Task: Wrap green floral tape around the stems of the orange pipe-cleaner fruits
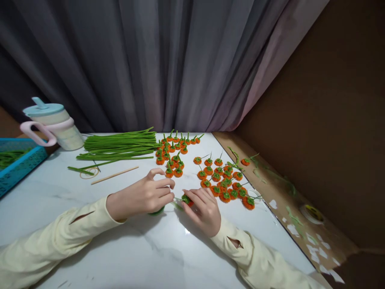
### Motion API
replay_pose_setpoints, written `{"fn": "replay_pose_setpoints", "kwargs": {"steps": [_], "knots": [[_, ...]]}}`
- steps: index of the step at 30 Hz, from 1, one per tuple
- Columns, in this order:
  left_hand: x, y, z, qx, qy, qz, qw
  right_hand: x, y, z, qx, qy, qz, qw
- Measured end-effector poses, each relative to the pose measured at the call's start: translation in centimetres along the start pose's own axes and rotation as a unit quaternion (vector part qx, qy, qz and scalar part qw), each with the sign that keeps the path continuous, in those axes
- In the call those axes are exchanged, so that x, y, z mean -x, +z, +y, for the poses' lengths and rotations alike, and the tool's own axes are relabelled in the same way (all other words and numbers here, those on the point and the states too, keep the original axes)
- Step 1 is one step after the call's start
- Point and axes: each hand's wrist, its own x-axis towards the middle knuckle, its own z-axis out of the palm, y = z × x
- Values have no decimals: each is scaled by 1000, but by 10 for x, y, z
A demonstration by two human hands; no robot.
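Note:
My right hand (pixel 206 208) pinches a small orange chenille persimmon (pixel 190 203) with a green leafy top, held just above the white tabletop. My left hand (pixel 147 193) is curled round what looks like a roll of green floral tape (pixel 157 212), mostly hidden under its fingers. A pale green strip (pixel 177 206) stretches between the two hands. Beyond them stand several finished-looking orange persimmons; the right-hand group (pixel 226 182) has thin dark stems, and the back group (pixel 171 154) has thick green fuzzy stems.
Green chenille stems (pixel 120 143) lie piled at the back left, with a wooden stick (pixel 114 175) and a rubber band (pixel 89 173) nearby. A lidded cup (pixel 67 130) stands by a blue bin (pixel 22 162). Paper scraps (pixel 313 251) and a tape roll (pixel 312 214) lie on the right ledge.

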Motion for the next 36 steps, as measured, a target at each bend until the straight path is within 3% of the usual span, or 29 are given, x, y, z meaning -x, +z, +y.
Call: {"fn": "replay_pose_setpoints", "kwargs": {"steps": [14,19,22,24,26,30,32,36], "knots": [[1,9,-6,-74,33,35,996,-2,-2,-4,-6,-11,2,1000],[4,10,-7,68,-35,9,997,-3,-3,-6,-9,-18,2,1000],[2,7,-6,204,-101,-37,973,-2,-2,-7,-5,-26,3,1000],[0,6,-6,289,-150,-88,941,-1,-1,-6,-1,-30,1,1000],[-1,7,-6,375,-216,-148,889,-1,-1,-4,-1,-30,1,1000],[-1,13,-8,538,-370,-242,718,0,0,-2,6,-25,15,1000],[-1,16,-10,578,-415,-257,654,-1,-1,-3,18,-26,23,999],[-3,14,-12,605,-443,-262,608,-2,-1,-5,35,-27,30,999]]}}
